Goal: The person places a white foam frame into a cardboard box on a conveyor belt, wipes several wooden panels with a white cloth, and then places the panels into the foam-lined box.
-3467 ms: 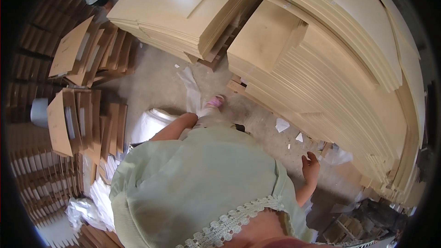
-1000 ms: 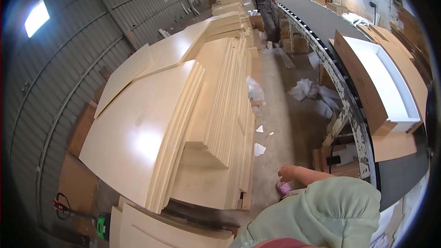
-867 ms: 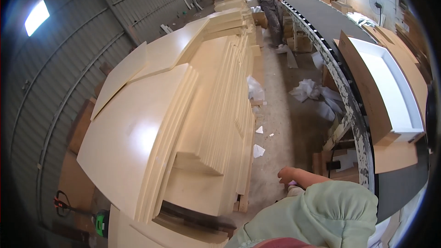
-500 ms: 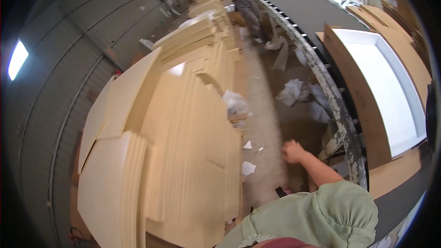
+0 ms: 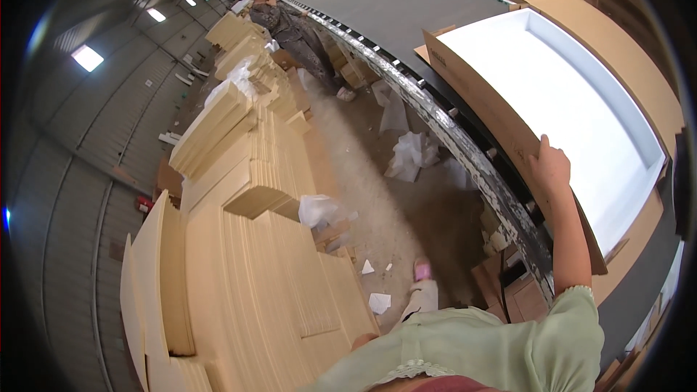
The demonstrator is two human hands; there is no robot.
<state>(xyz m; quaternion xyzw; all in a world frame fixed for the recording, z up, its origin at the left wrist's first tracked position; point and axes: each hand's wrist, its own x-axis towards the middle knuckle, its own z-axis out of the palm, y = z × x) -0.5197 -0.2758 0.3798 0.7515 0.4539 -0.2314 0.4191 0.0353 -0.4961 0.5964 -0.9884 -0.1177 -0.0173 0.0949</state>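
My right hand (image 5: 550, 168) is at the near long edge of an open cardboard box (image 5: 483, 112) on the conveyor. Its index finger points along the edge and the other fingers look curled at the wall. Inside the box sits a white lining or tray-like piece (image 5: 559, 94) with raised sides. Only a small patch of skin, probably my left hand (image 5: 365, 340), shows between my shirt and the stacked panels; its fingers are hidden.
Tall stacks of pale yellow panels (image 5: 239, 297) line the left. A grey conveyor belt (image 5: 392, 3) with a worn metal rail (image 5: 465, 149) runs away on the right. Another person (image 5: 290, 33) stands beside it farther off. Crumpled white wrapping (image 5: 410, 156) lies on the floor.
My right hand has risen from beside the conveyor rail to the box's near edge. The view has turned right, bringing the box and conveyor nearer the middle.
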